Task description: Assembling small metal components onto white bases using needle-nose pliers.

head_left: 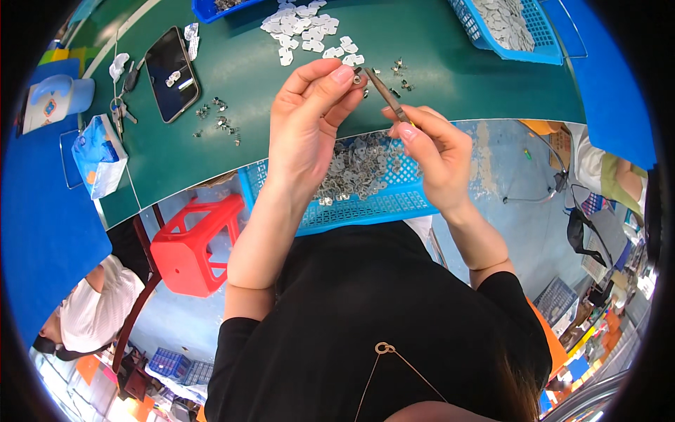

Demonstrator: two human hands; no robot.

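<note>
My left hand (306,116) is closed, pinching a small metal part (356,79) between thumb and fingertips above the green table (239,53). In my right hand (437,151) is a pair of metal tweezers (385,93), their tips pointing up and left, close beside that part. Whether the tips touch it I cannot tell. Beneath both hands, a blue plastic basket (373,214) at the table's near edge holds many small grey metal pieces (358,169). Loose metal clips (399,67) lie just beyond the tweezers, and more clips (223,124) are scattered left of my left hand.
Flat white pieces (299,28) are heaped at the far middle, near a blue tray (219,10). Another blue basket (517,50) stands far right. A phone (172,74), keys (119,109) and a tissue pack (100,156) lie left. A red stool (193,246) stands below; another person (102,309) sits lower left.
</note>
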